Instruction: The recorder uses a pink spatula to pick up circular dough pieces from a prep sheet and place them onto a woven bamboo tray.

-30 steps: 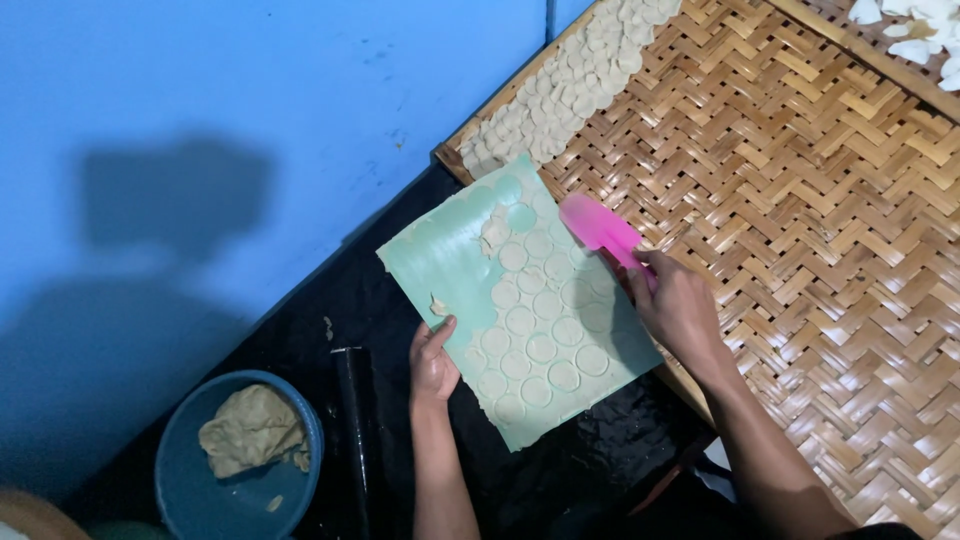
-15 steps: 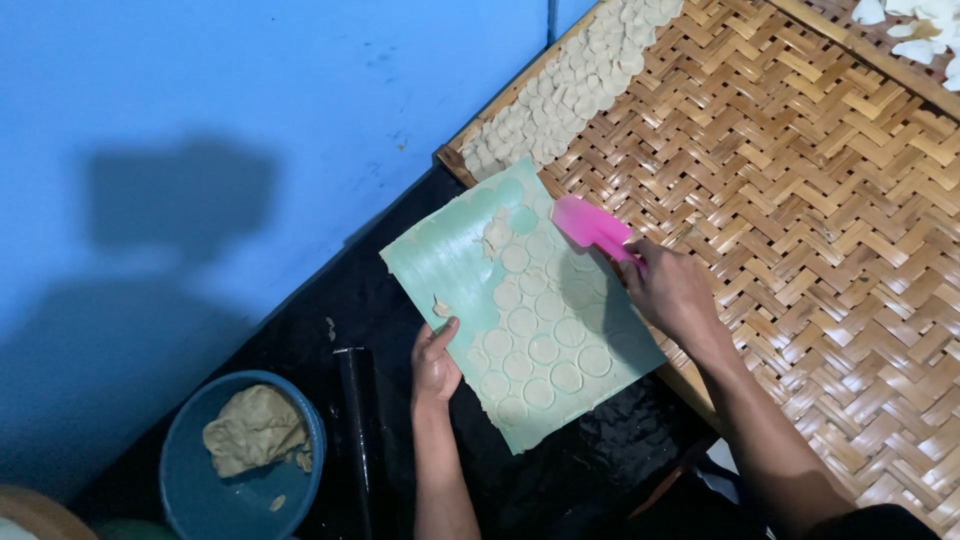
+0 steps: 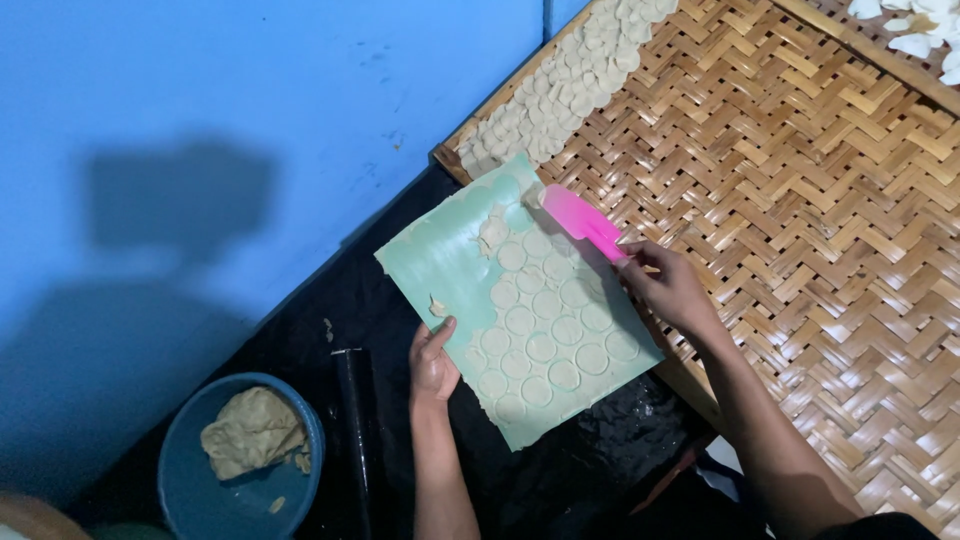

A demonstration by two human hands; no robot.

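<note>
- Both hands are at the green mat: the left hand (image 3: 433,360) rests flat on its near-left edge, fingers loosely together, pinning it down and gripping nothing, while the right hand (image 3: 668,288) is closed around the handle of a pink spatula (image 3: 582,222).
- That spatula's blade sits at the far corner of the pale green mat (image 3: 440,262), right where the mat meets the edge of the woven bamboo tray (image 3: 800,220); whether a disc lies on the blade I cannot tell.
- Cut dough rounds (image 3: 545,345) cover most of the mat in neat rows, lying close together; from where I stand the bulk of them look untouched.
- Near the far-left part of the mat the surface is bare green, with only a couple of ragged scraps (image 3: 492,232) on it, so I judge that corner to be cleared already.
- Along the tray's far-left rim, a band of pale discs (image 3: 560,100) lies in overlapping rows; most of the weave beside it shows plainly, which suggests the laying-out is at an early stage.
- A second batch of white pieces (image 3: 920,25) sits at the top right, beyond a wooden rail, well apart from the hands.
- Down at the near left, a blue bowl (image 3: 180,470) holds a lump of leftover dough (image 3: 250,430), and a black rolling pin (image 3: 355,430) lies just beside it on the dark sheet (image 3: 340,310) under the mat.
</note>
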